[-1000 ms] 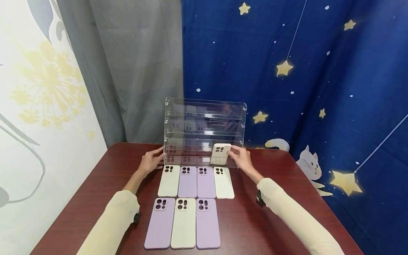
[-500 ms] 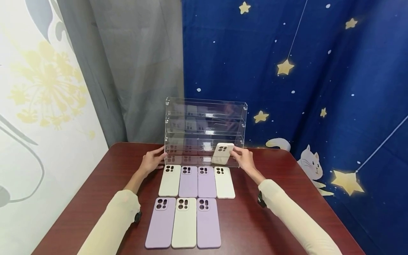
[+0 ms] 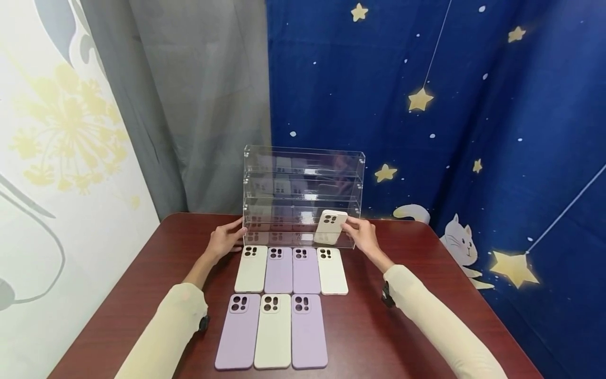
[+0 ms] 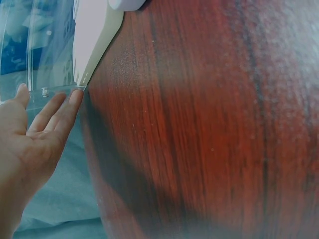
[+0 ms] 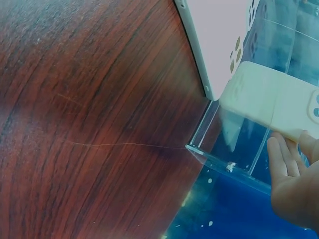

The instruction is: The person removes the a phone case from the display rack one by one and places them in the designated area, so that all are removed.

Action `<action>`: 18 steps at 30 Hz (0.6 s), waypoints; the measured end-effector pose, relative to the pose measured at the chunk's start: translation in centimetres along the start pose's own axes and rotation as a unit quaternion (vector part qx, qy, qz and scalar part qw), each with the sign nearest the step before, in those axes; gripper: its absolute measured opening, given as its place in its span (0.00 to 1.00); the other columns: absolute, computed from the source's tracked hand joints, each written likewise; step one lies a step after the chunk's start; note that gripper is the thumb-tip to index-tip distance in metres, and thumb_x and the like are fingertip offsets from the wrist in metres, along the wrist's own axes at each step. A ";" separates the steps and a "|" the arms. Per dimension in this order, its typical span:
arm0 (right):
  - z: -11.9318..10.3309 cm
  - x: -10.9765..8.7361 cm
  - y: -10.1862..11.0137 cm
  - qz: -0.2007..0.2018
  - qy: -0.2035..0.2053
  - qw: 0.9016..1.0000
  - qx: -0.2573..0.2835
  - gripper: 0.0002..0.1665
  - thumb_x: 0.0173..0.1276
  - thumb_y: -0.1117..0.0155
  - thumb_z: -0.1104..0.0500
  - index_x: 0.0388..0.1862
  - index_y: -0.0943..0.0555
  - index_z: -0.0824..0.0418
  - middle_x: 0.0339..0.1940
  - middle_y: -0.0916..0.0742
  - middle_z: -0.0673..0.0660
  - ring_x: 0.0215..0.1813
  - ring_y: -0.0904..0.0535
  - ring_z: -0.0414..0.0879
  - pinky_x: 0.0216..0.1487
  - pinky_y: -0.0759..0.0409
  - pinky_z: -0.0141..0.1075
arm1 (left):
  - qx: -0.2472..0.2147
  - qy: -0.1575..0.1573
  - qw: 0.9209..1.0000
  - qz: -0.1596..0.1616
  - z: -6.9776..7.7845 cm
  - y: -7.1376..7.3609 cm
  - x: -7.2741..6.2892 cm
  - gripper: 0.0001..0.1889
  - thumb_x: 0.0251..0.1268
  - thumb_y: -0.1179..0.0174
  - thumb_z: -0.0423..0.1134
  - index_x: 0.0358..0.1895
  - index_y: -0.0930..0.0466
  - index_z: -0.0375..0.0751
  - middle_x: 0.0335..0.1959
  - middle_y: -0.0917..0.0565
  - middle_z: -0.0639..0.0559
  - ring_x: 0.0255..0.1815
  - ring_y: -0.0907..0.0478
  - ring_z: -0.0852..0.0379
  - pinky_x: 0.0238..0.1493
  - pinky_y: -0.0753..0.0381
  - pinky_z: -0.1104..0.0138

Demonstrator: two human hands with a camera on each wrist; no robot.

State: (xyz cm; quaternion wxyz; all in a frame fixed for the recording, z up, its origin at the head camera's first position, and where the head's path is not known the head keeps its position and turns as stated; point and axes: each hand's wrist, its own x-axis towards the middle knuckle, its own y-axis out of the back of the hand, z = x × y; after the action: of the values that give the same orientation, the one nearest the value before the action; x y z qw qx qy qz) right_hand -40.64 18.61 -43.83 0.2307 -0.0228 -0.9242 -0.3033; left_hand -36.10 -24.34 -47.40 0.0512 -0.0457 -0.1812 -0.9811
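A cream phone case (image 3: 331, 220) leans in the lowest tier of a clear acrylic display rack (image 3: 350, 188), near its right end. Its lower part shows through the rack's front strip, and its top tilts to the right. My right hand (image 3: 363, 235) pinches the case by its right edge; in the right wrist view, the thumb and fingers sit at the edge of the case (image 5: 271, 97). At the rack's left side, my left hand (image 3: 224, 241) touches the acrylic near the bottom, its fingers fairly straight in the left wrist view.
Flat on the dark red table (image 3: 393, 316) lie two rows of cream and lilac phone cases. The back row, including a lilac case (image 3: 279, 271), lies right against the rack's front. A lilac case (image 3: 310, 331) ends the front row. Curtains (image 3: 331, 95) hang behind.
The right hand has shifted the cream case slightly up and to the right, and the case leans more to the right. The left hand stays at the rack's side.
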 end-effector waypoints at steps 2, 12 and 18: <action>-0.2 0.0 0.0 0.000 0.008 1.000 -0.003 0.09 0.71 0.27 0.60 0.45 0.09 0.64 0.38 0.07 0.61 0.35 0.08 0.55 0.38 0.10 0.37 | -0.004 -0.002 1.000 -0.001 0.0 0.0 -0.1 0.30 0.78 0.39 0.46 0.79 0.33 0.50 0.57 0.15 0.32 0.53 0.13 0.38 0.43 0.09 0.54; -1.8 0.5 1.0 -0.005 0.020 1.000 0.010 0.11 0.71 0.27 0.61 0.49 0.10 0.64 0.42 0.08 0.61 0.41 0.08 0.55 0.47 0.10 0.46 | -0.001 -0.005 1.000 -0.003 0.0 0.1 -0.3 0.30 0.79 0.39 0.45 0.80 0.33 0.49 0.58 0.16 0.30 0.54 0.13 0.37 0.46 0.09 0.52; -3.0 0.5 1.6 -0.011 0.029 0.999 0.026 0.12 0.71 0.27 0.61 0.51 0.10 0.65 0.44 0.08 0.62 0.46 0.09 0.53 0.46 0.10 0.42 | 0.000 -0.008 1.000 -0.004 0.2 0.1 -0.4 0.30 0.79 0.39 0.46 0.80 0.33 0.49 0.58 0.16 0.30 0.55 0.15 0.36 0.47 0.10 0.51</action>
State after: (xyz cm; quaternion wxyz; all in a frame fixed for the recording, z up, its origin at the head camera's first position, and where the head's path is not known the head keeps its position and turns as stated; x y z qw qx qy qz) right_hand -39.58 18.18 -40.55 0.2545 0.0017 -0.9251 -0.2819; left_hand -35.69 -24.31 -47.28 0.0455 -0.0527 -0.1820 -0.9808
